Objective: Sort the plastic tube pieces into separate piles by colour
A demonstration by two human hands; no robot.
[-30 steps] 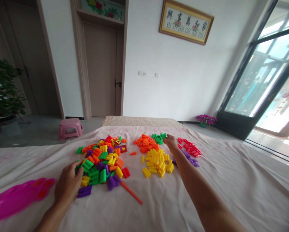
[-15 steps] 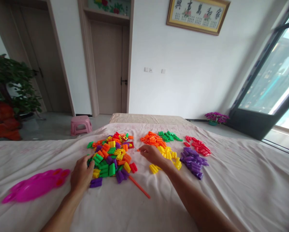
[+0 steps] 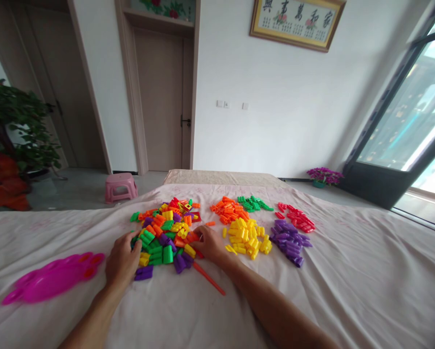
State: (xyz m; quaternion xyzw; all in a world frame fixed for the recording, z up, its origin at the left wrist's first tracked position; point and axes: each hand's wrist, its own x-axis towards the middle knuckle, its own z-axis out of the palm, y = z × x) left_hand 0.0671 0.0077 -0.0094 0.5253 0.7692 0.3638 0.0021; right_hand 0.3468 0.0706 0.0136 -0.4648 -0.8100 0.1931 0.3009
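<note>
One pale, wrinkled cloth (image 3: 330, 291) spreads under everything, and on it, left of the middle, lies the mixed pile (image 3: 166, 238) of plastic blocks. These blocks are glossy and short, many like tubes joined side by side, in green, purple, orange, yellow and red, lying at all angles. To its right are smaller heaps, each of one colour: the yellow heap (image 3: 243, 235), the purple heap (image 3: 290, 242), the orange heap (image 3: 228, 211), the red heap (image 3: 299, 219) and the green heap (image 3: 254, 203). The left hand (image 3: 123, 258) is at the pile's left edge, back upward, fingers curled inward. The right hand (image 3: 210, 246) reaches to the right edge, its fingers bent beside an orange block (image 3: 192, 237). Whether either hand pinches a block, I cannot tell. A thin red stick (image 3: 210, 279) points out from the pile's near side.
</note>
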